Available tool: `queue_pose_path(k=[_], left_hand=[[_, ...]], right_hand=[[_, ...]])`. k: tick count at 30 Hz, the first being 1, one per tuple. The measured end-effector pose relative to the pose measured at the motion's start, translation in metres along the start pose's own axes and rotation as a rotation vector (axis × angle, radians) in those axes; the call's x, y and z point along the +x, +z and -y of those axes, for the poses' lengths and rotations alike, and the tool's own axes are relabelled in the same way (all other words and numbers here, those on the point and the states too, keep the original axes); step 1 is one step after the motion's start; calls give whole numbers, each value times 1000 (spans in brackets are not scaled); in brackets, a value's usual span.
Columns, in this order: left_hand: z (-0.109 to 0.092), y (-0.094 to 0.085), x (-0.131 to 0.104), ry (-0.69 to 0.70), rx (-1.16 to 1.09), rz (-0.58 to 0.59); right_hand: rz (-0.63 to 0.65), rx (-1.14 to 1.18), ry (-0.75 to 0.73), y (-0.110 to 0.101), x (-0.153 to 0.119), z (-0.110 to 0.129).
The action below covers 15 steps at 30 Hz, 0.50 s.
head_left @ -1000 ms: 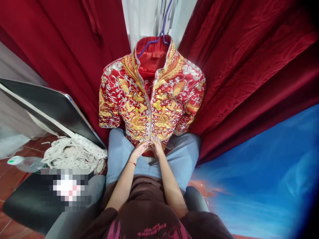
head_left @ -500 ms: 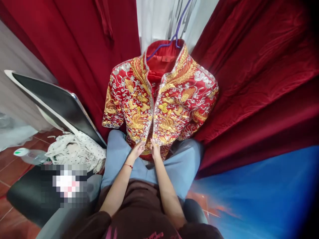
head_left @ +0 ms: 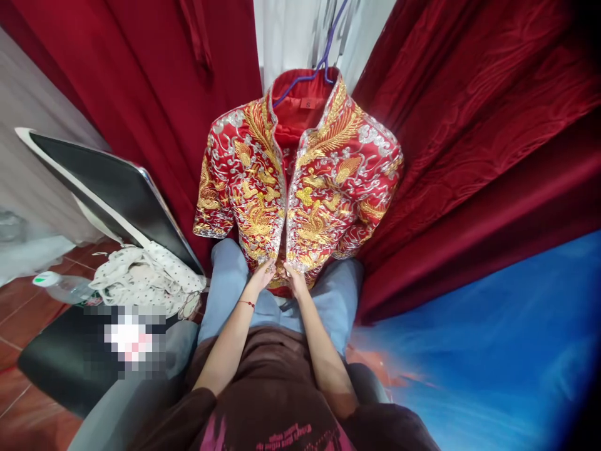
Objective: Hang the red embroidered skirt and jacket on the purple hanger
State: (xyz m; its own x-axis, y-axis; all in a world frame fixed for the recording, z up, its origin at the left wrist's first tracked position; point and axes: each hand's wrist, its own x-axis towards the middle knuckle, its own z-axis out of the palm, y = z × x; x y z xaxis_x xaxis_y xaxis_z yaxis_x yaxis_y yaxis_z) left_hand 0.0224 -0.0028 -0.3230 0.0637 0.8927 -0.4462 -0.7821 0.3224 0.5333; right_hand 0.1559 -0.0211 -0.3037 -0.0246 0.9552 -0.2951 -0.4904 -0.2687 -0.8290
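Note:
A red jacket (head_left: 310, 188) with dense gold and silver embroidery hangs on a purple hanger (head_left: 323, 66) in front of me, its front open down the middle. My left hand (head_left: 261, 275) pinches the lower edge of the jacket's left front panel. My right hand (head_left: 295, 279) grips the lower edge of the right front panel. Both hands sit close together at the hem, above my knees in light blue trousers (head_left: 338, 300). A thin red string circles my left wrist.
Dark red curtains (head_left: 469, 138) hang on both sides of a white gap behind the jacket. A black and white panel (head_left: 113, 188) leans at left above a crumpled dotted cloth (head_left: 145, 282). A plastic bottle (head_left: 61, 288) lies on the red tiled floor. Blue fabric (head_left: 493, 351) fills the right.
My hands have parted slightly at the hem, each now on its own front panel. The view has shifted a little, and the jacket stays hanging.

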Motion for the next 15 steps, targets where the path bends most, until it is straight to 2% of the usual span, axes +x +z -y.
queue_pose_path(k=[8,15], left_hand=[[6,11,-9,-46,79,173],[0,9,-10,-101,248,191]], right_hand=[[50,2,-12,5,-6,-3],[85,7,8,7,-18,-11]])
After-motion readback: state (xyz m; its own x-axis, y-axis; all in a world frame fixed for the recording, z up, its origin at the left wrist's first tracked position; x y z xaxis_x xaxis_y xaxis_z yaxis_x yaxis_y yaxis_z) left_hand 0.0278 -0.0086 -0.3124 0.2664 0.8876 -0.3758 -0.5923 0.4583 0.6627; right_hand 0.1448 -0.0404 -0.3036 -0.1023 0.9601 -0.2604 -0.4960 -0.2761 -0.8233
